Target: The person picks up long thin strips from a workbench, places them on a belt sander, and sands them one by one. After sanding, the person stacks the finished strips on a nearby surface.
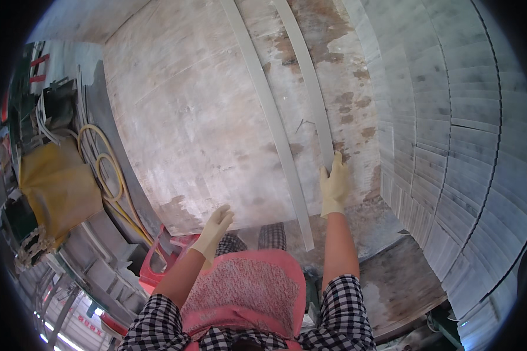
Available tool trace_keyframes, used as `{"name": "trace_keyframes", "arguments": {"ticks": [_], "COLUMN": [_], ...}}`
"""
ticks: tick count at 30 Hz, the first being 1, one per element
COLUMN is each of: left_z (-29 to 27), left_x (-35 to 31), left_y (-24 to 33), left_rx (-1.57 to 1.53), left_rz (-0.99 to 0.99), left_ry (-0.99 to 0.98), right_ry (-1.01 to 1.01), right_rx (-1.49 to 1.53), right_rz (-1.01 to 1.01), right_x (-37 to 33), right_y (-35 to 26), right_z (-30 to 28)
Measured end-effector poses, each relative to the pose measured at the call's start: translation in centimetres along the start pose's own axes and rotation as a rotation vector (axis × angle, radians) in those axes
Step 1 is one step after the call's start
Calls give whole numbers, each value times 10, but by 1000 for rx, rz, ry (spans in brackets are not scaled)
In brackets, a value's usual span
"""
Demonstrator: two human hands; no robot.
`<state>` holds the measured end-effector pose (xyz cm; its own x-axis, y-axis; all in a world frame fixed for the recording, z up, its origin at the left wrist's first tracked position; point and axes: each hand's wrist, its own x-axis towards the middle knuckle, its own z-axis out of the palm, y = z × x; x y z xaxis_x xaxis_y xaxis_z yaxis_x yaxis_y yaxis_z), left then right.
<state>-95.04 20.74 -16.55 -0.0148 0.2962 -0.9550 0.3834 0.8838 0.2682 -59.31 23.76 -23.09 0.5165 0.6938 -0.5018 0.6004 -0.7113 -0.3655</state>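
Note:
Two long, narrow pale-grey strips (269, 111) lie side by side along a worn, whitish board in front of me. The near end of the right-hand strip (311, 82) sits between the thumb and fingers of my right hand (335, 184), which wears a cream glove. The other strip reaches past the board's near edge. My left hand (215, 226), gloved the same way, hovers at the near edge, holding nothing, its fingers stretched forward. A small, thin dark piece (303, 123) rests between the strips.
The stained board (187, 117) fills the middle. Tall stacks of grey-white strips or slabs (462, 117) rise along the right. At the left are a yellow hose (120, 187), a yellow cover (61, 190) and a red plastic chair (152, 269). A lower brown board (398, 286) lies near right.

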Motion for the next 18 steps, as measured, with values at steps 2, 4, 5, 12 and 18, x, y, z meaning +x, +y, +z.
{"name": "trace_keyframes", "arguments": {"ticks": [2, 4, 5, 12, 18], "left_z": [1, 1, 0, -7, -15], "left_x": [-4, -7, -9, -9, -3], "left_y": [1, 2, 3, 2, -15], "left_rx": [-18, -29, -29, -56, -22], "left_rz": [25, 45, 26, 65, 127], "left_ry": [-3, -7, -2, 1, 0], "right_ry": [62, 75, 77, 36, 15], "right_rx": [44, 95, 78, 7, -57], "right_rz": [-52, -94, -101, -23, 59], "right_x": [1, 1, 2, 8, 7], "right_y": [4, 4, 3, -7, -16], "right_z": [3, 4, 3, -18, -21]}}
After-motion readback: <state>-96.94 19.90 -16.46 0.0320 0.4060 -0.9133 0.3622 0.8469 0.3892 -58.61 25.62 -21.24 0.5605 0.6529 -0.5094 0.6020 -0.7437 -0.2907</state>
